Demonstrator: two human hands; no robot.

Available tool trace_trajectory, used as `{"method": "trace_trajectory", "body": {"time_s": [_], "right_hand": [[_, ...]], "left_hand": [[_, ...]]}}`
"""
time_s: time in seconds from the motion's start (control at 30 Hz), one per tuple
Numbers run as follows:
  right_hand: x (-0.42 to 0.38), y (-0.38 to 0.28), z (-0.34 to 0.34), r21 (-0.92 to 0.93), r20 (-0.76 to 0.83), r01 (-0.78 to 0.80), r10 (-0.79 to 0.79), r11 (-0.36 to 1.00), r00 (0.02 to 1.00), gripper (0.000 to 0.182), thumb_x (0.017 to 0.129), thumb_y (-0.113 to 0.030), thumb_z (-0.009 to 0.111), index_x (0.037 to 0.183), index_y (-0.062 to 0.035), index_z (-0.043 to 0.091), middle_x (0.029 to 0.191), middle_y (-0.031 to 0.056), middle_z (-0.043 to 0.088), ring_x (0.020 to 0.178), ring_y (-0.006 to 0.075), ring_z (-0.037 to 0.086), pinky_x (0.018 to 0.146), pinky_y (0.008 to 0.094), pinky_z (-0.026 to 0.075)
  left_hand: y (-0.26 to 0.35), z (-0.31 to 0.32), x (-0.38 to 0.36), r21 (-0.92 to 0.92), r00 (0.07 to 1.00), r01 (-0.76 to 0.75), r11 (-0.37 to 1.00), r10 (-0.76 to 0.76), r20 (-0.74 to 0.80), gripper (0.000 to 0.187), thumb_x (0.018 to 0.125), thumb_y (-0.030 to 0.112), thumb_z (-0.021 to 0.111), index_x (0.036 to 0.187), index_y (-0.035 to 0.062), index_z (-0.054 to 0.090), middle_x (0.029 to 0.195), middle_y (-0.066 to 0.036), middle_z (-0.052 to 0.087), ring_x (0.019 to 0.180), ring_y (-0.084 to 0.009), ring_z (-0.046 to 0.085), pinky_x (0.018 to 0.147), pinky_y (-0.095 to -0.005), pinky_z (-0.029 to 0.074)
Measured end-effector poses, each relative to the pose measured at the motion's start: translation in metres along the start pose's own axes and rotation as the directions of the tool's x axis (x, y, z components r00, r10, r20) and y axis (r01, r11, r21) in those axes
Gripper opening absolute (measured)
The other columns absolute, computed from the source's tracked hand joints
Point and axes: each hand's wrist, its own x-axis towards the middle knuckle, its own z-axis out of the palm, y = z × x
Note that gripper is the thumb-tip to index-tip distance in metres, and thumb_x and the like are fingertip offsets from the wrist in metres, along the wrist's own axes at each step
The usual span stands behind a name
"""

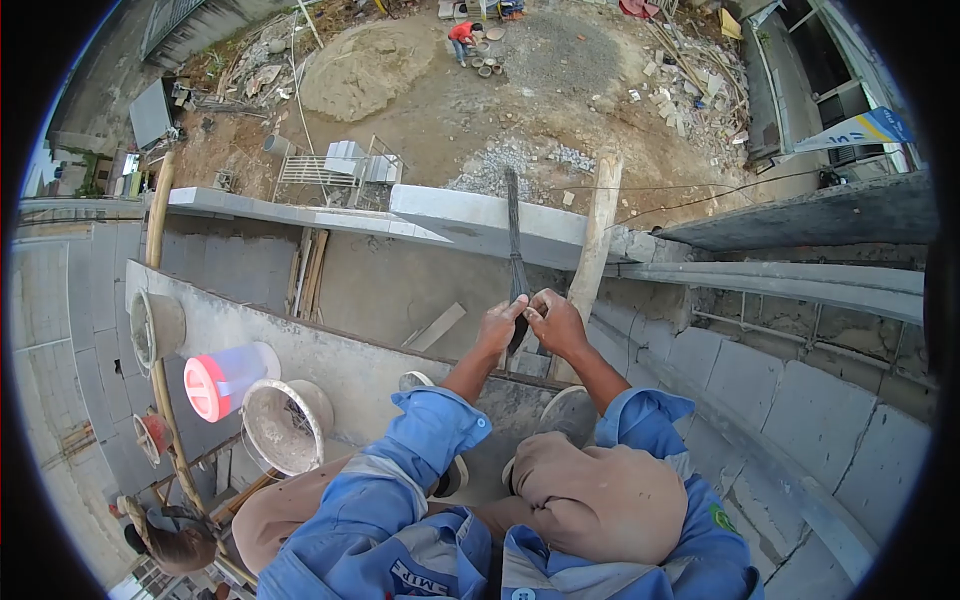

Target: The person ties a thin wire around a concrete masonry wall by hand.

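Note:
A long bundle of thin dark wire (515,235) points away from me between my hands, its far end reaching out past the pale block wall. My left hand (498,326) is closed around the near part of the bundle. Right beside it, my right hand (556,322) has its fingers pinched together at the bundle's edge. What lies between those right fingertips is too small to make out. Below the hands, the bundle's near end shows dark above the ledge.
A wooden pole (600,220) rises just right of my hands. On the plank (350,350) to my left stand a pink-lidded jug (225,382) and a mortar-stained bucket (288,425). Another bucket (157,328) is farther off. People are at lower left (175,535) and on the ground below (463,38).

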Motion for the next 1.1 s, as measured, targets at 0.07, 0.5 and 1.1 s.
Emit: {"method": "trace_trajectory", "body": {"time_s": [0.07,0.5,1.1], "right_hand": [[0.003,0.000,0.000,0.009,0.020,-0.013,0.013,1.000,1.000,0.020,0.086,-0.021,0.064,0.087,-0.0007,0.061,0.082,0.0174,0.064,0.077,0.0329,0.064,0.070,0.0414,0.049],[-0.004,-0.003,0.000,0.051,-0.022,-0.077,0.078,0.996,0.997,0.020,0.083,-0.019,0.067,0.085,-0.0002,0.062,0.080,0.0158,0.065,0.075,0.0292,0.063,0.067,0.0394,0.048],[0.000,0.013,-0.012,0.110,0.096,-0.069,0.058,0.992,0.994,0.018,0.082,-0.018,0.066,0.083,-0.0012,0.060,0.081,0.0166,0.064,0.077,0.0327,0.063,0.071,0.0408,0.048]], "left_hand": [[0.002,0.000,0.000,0.019,1.000,0.008,1.000,-0.008,-0.012,0.042,0.092,0.046,0.066,0.093,0.0042,0.067,0.086,-0.002,0.063,0.080,-0.0115,0.056,0.075,-0.0294,0.044],[-0.016,0.008,0.007,0.101,0.993,0.019,0.995,-0.007,-0.114,0.056,0.093,0.056,0.060,0.100,0.0020,0.071,0.097,-0.007,0.067,0.089,-0.0149,0.058,0.081,-0.0326,0.046],[-0.023,0.008,0.011,0.059,0.996,0.062,0.996,-0.059,-0.061,0.052,0.089,0.057,0.065,0.090,0.0044,0.068,0.088,-0.003,0.062,0.081,-0.0122,0.055,0.076,-0.0303,0.044]]}}
